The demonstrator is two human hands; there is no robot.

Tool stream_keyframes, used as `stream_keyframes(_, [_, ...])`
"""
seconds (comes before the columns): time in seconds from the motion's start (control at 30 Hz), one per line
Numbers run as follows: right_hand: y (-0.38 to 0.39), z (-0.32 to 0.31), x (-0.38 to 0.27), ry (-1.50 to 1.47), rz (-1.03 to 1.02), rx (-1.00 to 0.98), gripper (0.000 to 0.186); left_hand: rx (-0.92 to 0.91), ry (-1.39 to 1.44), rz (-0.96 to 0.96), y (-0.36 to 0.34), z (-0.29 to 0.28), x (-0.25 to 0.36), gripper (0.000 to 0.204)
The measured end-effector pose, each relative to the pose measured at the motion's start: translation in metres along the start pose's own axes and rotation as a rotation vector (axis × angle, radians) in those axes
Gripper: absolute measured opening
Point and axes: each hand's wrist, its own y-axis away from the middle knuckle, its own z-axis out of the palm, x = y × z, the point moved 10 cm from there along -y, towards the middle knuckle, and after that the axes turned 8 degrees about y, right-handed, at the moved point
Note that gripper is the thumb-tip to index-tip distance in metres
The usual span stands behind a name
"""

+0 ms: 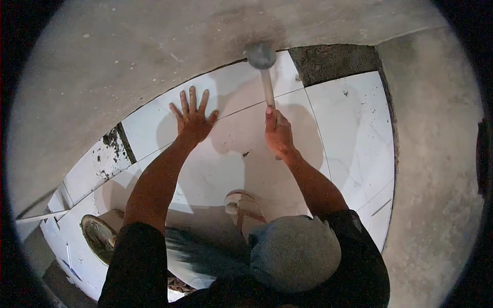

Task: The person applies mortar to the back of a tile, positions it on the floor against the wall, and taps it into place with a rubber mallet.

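Observation:
My left hand [194,122] lies flat with spread fingers on a white marbled floor tile [149,120] along the wall. In my right hand [280,134] is the handle of a rubber mallet [262,56], its thumb stretched along the wood. The mallet's grey head is over the tile's far edge, close to the wall; whether it touches the tile I cannot tell. A joint separates this tile from a larger white tile [215,159] nearer me, which bears a small dark speck.
Bare dark mortar [334,61] shows in a gap at the far right corner. A concrete wall [138,51] runs along the far side. At left are a round container [95,236] and a mortar-smeared tile [105,156]. A sandalled foot [245,211] stands near a rounded grey shape [295,254].

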Motion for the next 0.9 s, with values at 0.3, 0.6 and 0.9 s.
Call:
stream_keyframes(0.3, [0.018,0.003,0.017,-0.212,0.282,-0.038,0.040,0.052,0.000,0.052,0.000,0.003,-0.001,0.078])
stream_keyframes(0.6, [0.006,0.010,0.046,-0.119,0.202,-0.105,0.044,-0.131,-0.004,0.005,-0.004,0.014,0.005,0.083])
stream_keyframes(0.9, [-0.001,-0.014,0.022,-0.100,0.201,0.035,0.041,-0.124,-0.001,-0.008,-0.004,0.004,0.002,0.084])
